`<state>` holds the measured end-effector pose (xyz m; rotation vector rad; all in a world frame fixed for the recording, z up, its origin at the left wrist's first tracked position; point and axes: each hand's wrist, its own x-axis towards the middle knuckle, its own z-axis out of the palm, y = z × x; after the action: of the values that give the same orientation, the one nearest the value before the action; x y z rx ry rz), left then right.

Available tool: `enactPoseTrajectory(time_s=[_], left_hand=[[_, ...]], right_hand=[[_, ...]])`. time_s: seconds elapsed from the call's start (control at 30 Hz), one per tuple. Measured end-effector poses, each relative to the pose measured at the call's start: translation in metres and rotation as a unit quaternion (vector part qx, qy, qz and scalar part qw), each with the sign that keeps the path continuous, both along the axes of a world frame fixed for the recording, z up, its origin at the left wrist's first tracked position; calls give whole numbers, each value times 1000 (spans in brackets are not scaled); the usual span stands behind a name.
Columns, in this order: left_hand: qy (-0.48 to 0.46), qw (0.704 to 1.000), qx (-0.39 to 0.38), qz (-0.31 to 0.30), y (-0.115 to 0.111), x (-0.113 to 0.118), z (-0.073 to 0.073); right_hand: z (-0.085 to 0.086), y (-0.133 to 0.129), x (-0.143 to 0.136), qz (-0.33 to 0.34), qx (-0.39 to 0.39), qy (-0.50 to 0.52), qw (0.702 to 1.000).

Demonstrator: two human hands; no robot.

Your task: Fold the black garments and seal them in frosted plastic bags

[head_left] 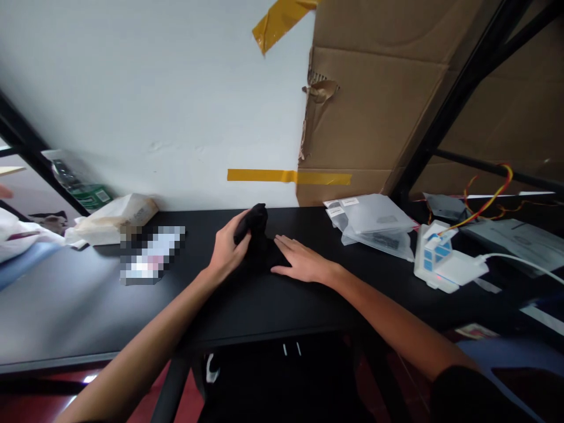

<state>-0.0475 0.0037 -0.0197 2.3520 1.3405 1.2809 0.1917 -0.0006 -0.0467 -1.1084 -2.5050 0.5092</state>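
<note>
A small black piece of cloth [259, 226] lies on the black table [88, 299] near the wall. My left hand [227, 249] grips its raised, bunched end. My right hand [302, 261] lies flat with fingers spread, pressing the cloth's lower part onto the table. The cloth's outline is hard to tell against the dark surface.
Clear plastic bags with labels [374, 226] lie to the right. A white power strip [440, 261] with cables sits further right. A white bag [114, 220] and a blurred packet [152, 255] lie to the left. Taped cardboard [374, 100] leans against the wall behind a black rack post [445, 117].
</note>
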Motion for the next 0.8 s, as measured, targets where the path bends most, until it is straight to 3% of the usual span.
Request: enactPoseTrajectory(time_s=[0.1,0.17,0.3,0.4,0.5,0.57,0.63,0.73,0.8], left_hand=[[175,979,18,-104,-3,8,-4],[239,959,-5,-154,-8,21,-12],[164,971,-32,-169,-15,39,-26],[110,978,-17,-175,-18,37,-27],[162,967,10,-196,-22,28,-27],[220,955,22,-197,-25,24,-27],[258,950,22,-176,-28,25,-27],[298,946,17,-130,-29,35,-23],[344,934,17,-99,-25,43,-18]], right_hand=[[-2,6,21,-11,-18,51,998],[1,6,33,0,8,67,998],[1,-8,36,74,37,59,995],[-2,-15,24,63,35,77,994],[5,-15,29,49,29,60,997],[15,-14,56,31,32,15,999],[23,-11,100,-41,75,-25,996],[24,-4,175,-255,210,-55,942],[19,1,208,-284,238,-95,924]])
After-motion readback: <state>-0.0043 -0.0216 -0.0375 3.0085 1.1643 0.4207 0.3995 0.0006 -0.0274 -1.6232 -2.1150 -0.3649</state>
